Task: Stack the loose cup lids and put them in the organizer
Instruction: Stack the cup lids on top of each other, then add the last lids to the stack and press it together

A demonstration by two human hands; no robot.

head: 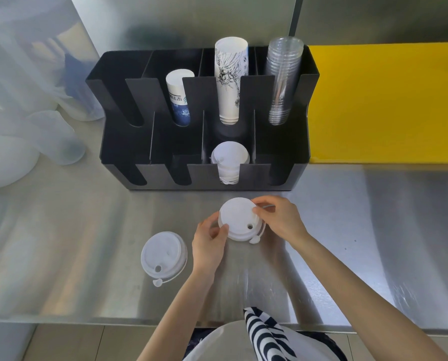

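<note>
A small stack of white cup lids [239, 218] sits just above the steel counter, in front of the black organizer [282, 142]. My left hand [208, 244] grips the stack's left edge and my right hand [280, 218] pinches its right edge. One more white lid [164, 254] lies loose on the counter to the left of my left hand. Inside the organizer's front row, third slot from the left, stands a stack of white lids [230, 158].
The organizer's back row holds two stacks of paper cups [230, 79] and a stack of clear plastic cups [282, 82]. A yellow board [389, 100] lies to the right. Translucent containers [35, 126] crowd the left. The counter edge runs near my body.
</note>
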